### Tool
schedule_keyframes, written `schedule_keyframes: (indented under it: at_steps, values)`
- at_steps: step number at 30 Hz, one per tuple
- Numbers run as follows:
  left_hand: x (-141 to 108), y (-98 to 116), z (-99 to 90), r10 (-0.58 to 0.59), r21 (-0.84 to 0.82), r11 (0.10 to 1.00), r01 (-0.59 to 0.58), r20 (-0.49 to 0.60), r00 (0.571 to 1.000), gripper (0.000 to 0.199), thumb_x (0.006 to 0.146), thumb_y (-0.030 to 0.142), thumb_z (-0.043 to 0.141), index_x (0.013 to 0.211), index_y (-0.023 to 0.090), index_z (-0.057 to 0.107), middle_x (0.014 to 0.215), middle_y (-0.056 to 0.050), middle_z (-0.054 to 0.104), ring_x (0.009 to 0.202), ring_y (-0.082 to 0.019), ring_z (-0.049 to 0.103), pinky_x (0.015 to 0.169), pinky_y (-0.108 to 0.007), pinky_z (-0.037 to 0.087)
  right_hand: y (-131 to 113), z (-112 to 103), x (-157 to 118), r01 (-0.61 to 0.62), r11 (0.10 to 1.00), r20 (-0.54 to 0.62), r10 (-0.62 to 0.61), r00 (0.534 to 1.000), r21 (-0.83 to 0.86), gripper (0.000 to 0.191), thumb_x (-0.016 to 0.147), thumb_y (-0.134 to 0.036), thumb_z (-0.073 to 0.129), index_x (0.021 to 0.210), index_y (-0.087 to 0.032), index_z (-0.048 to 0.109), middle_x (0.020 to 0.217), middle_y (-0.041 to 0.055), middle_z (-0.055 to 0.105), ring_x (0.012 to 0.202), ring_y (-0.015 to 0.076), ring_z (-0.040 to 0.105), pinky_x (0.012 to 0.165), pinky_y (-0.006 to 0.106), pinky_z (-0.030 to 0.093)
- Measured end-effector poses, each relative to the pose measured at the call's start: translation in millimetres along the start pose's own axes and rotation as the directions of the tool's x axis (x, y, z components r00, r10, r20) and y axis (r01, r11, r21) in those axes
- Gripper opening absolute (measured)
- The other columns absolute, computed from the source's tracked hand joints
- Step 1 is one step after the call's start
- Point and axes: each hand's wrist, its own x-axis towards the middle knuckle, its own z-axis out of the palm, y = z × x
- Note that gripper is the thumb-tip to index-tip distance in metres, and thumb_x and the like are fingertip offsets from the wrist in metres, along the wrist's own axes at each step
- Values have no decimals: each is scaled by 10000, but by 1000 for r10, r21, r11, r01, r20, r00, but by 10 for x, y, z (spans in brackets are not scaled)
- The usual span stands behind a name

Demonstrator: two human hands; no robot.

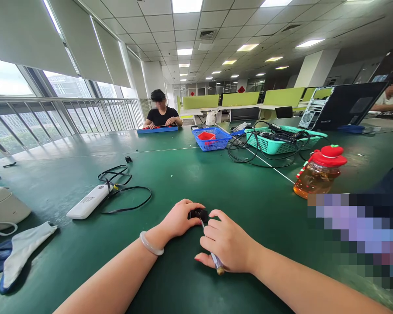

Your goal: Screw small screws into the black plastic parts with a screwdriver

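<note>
A small black part [199, 213] lies at the middle of the green table, with my left hand [181, 219] closed around its left side. In my right hand [227, 244] is a thin screwdriver-like tool [217, 263]. Its brownish handle end points down toward me, and its metal shaft runs up to the black part. The tip is hidden against the part. A pale bracelet circles my left wrist.
A white power strip [89, 201] with black cable lies left; a glove [22, 250] is nearer. Beyond are a blue basket [212, 143], a green basket [271, 147] of cables and a red-lidded jar [319, 174]. A person [162, 114] sits at the far side.
</note>
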Motion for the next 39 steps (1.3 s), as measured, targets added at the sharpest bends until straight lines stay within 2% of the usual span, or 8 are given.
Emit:
schedule_keyframes:
  at_steps: [12, 16, 20, 25, 30, 35, 37, 39]
  values:
    - [2, 1, 11, -3, -24, 1000, 2, -28, 1000, 436, 767, 272, 686, 1198, 256, 621, 1135, -37, 669, 1084, -213, 575, 999, -359, 452, 65, -45, -10, -133, 988, -38, 136, 990, 76, 186, 887, -216, 488, 729, -176, 578, 570, -28, 516, 574, 118, 413, 848, 339, 369]
    - [-1, -4, 14, 4, -6, 1000, -5, -34, 999, 372, 766, 261, 682, 1136, 267, 641, 1099, -27, 669, 1057, -212, 585, 975, -361, 465, 18, -33, 1, -109, 993, -4, 109, 994, 54, 203, 878, -206, 493, 684, -183, 547, 562, -28, 517, 567, 119, 409, 845, 341, 361]
    - [-6, -6, 13, -8, 6, 1000, 9, -36, 999, 347, 760, 260, 688, 1105, 275, 652, 1079, -28, 661, 1037, -211, 588, 957, -359, 470, 5, -13, -11, -53, 998, 114, 50, 992, 22, 193, 850, -238, 532, 663, -193, 525, 572, -27, 535, 570, 125, 412, 840, 349, 358]
    - [-4, 19, 1, -8, 8, 1000, 8, -29, 1000, 347, 766, 263, 689, 1110, 272, 648, 1073, -25, 668, 1042, -211, 583, 960, -355, 463, 120, -41, -36, 13, 992, 161, -33, 986, 124, 202, 848, -266, 565, 660, -202, 523, 577, -38, 534, 570, 119, 415, 832, 330, 375]
    - [4, 20, -7, 1, 1, 1000, -1, -13, 1000, 347, 779, 307, 688, 1121, 274, 637, 1095, -22, 677, 1061, -215, 574, 971, -362, 453, 263, -74, -56, -196, 910, 29, 200, 979, 366, 194, 908, -219, 478, 719, -199, 514, 611, -36, 559, 576, 110, 442, 775, 309, 402]
    - [7, -9, 1, 10, 12, 1000, -10, -8, 1000, 380, 781, 363, 693, 1142, 266, 624, 1104, -34, 672, 1043, -224, 583, 955, -374, 459, 294, -64, -98, -437, 745, 58, 476, 878, 504, 252, 950, -277, 441, 720, -212, 520, 627, -11, 566, 651, 140, 486, 635, 265, 406]
    - [8, -14, 6, 7, 18, 1000, -7, -14, 1000, 393, 776, 366, 699, 1147, 267, 619, 1093, -33, 672, 1031, -225, 587, 943, -375, 465, 286, -67, -102, -445, 738, 45, 493, 869, 508, 261, 956, -279, 426, 722, -213, 522, 625, -7, 562, 653, 145, 486, 633, 271, 406]
    - [7, -13, 9, 5, 18, 1000, -5, -19, 1000, 404, 771, 366, 703, 1153, 270, 614, 1081, -31, 672, 1018, -224, 592, 931, -372, 471, 281, -76, -96, -388, 779, 13, 439, 898, 492, 248, 947, -257, 428, 717, -212, 509, 619, -13, 557, 636, 140, 477, 671, 288, 409]
